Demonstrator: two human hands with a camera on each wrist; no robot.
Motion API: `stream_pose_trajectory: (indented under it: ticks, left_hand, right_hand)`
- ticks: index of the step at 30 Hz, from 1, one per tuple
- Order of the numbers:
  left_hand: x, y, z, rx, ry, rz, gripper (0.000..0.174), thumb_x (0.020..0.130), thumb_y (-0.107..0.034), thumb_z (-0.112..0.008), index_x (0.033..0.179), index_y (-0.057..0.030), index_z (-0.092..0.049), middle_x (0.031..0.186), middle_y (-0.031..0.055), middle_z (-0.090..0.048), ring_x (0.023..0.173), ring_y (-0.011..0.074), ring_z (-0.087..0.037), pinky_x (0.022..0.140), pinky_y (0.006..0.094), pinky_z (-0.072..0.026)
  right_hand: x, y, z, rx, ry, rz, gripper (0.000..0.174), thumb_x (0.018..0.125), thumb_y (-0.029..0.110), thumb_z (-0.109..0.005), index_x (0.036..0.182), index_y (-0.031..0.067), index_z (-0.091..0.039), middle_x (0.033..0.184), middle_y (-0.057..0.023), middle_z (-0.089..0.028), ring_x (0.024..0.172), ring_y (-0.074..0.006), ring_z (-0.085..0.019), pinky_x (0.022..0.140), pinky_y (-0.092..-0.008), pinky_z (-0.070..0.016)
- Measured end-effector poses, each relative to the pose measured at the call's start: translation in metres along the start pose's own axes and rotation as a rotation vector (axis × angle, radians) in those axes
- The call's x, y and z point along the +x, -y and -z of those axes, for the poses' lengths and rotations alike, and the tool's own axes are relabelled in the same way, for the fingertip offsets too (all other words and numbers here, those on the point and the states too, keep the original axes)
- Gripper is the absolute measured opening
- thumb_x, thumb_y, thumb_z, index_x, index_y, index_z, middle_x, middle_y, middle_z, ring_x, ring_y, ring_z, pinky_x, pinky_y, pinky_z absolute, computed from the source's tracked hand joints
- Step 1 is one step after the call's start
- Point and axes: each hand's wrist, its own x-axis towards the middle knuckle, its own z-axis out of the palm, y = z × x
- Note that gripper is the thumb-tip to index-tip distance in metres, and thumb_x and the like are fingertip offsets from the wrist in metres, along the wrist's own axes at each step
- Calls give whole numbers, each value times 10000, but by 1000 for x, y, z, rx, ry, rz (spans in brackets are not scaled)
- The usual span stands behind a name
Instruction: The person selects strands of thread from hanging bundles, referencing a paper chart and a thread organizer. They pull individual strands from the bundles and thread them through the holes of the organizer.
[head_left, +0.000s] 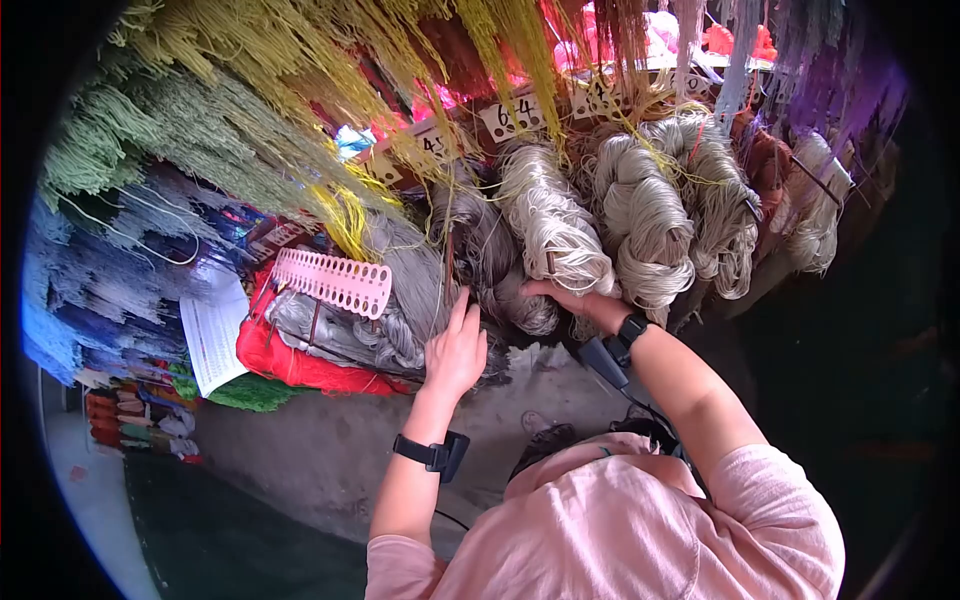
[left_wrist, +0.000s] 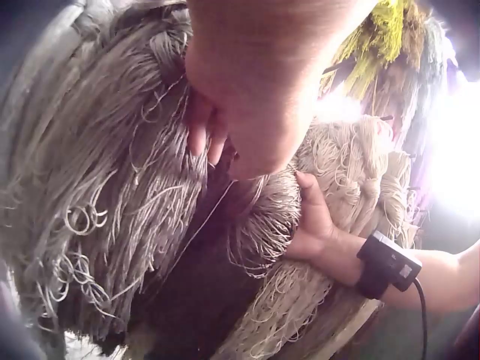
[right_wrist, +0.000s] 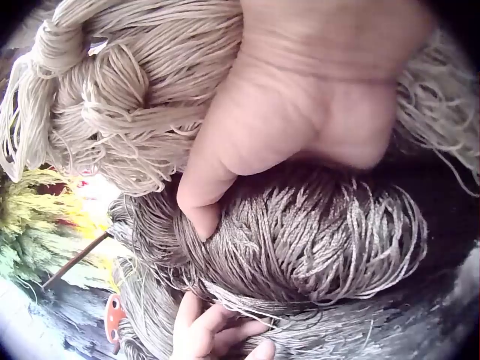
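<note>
A dark grey skein [head_left: 528, 303] [left_wrist: 264, 221] [right_wrist: 315, 240] hangs at the middle of the row. My right hand [head_left: 578, 303] [left_wrist: 313, 221] [right_wrist: 292, 124] holds its lower bundle from the side, thumb on the strands, the other fingers hidden behind it. At the skein's other side is my left hand [head_left: 457, 355] [left_wrist: 251, 97] [right_wrist: 206, 330], fingers extended and slightly bent, touching the edge of the neighbouring grey strands [head_left: 405, 265] [left_wrist: 142, 202]. In the left wrist view its fingertips lie between the two bundles.
Pale skeins [head_left: 555, 220] hang to the right beneath numbered labels [head_left: 515, 117]. A pink holed card [head_left: 333, 283], a white printed sheet [head_left: 213, 325] and red yarn [head_left: 300, 368] are to the left. Yellow and green threads [head_left: 230, 60] hang above; grey floor [head_left: 300, 450] shows below.
</note>
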Motion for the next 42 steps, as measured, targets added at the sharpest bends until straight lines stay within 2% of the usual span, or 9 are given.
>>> stream_pose_trajectory:
  ticks: [4,23,27,28,31,32,37,39,42]
  left_hand:
    - [-3,-1,7,-68,4,-62,365,740,-130,-540,1079,-24,-460,1292,130,-313,744,339,-578,626,408,-481]
    - [-34,-14,8,-445,-165,51,283,745,12,-516,1027,6,-498,1125,139,-470,818,230,-591,694,315,-476]
    - [-51,-13,22,-653,-365,242,203,784,-4,-524,984,30,-526,935,123,-571,683,146,-600,639,243,-478]
    - [-56,-8,25,-784,-427,338,190,799,-14,-513,984,28,-526,919,111,-577,666,131,-595,620,232,-475]
    - [-61,13,53,-949,-627,505,207,839,-63,-481,1035,3,-490,877,86,-585,615,94,-556,515,172,-417]
    - [-62,25,62,-1035,-687,565,219,843,-88,-482,1047,-9,-484,901,87,-578,637,95,-547,524,179,-414]
    - [-45,61,94,-1479,-744,809,291,834,-246,-513,1052,-58,-468,1058,76,-519,815,118,-513,597,251,-401]
    - [-33,65,100,-1554,-680,888,312,821,-273,-532,1050,-72,-469,1073,73,-512,818,115,-507,589,249,-393]
    - [-22,79,91,-1790,-624,845,384,792,-321,-558,1054,-64,-444,979,25,-505,745,96,-470,553,219,-374]
  right_hand:
    - [2,70,-64,-766,-215,-181,768,676,501,-622,1244,60,-354,1275,-74,-375,1169,-215,-332,975,-314,-271]
    - [6,-15,-8,372,-43,-347,486,831,326,-506,1219,73,-360,1208,-50,-439,1065,-185,-440,926,-358,-340]
    - [-6,71,-64,-328,-296,-541,335,781,377,-567,983,123,-482,559,9,-507,438,-82,-469,379,-225,-333]
    - [-6,71,-76,-393,-379,-504,280,771,391,-575,840,138,-476,388,98,-264,273,-28,-205,306,-223,-86]
    - [-10,42,-63,-527,-194,-447,611,770,412,-558,1200,17,-379,1039,-176,-535,973,-182,-510,816,-278,-402]
    - [-12,58,-73,-581,-116,-466,762,768,412,-553,1281,-45,-224,1304,-201,-298,1237,-218,-232,1019,-295,-150]
    - [-31,66,-104,-1433,-100,-388,480,759,255,-532,1107,-55,-416,984,-275,-505,946,-368,-492,821,-414,-396]
    - [-33,67,-117,-1538,-173,196,365,717,176,-552,1020,-21,-499,894,-225,-540,871,-347,-519,754,-427,-418]
    - [-20,82,-151,-1423,-51,217,345,695,115,-562,1014,-3,-506,929,-180,-521,844,-323,-523,728,-400,-426]
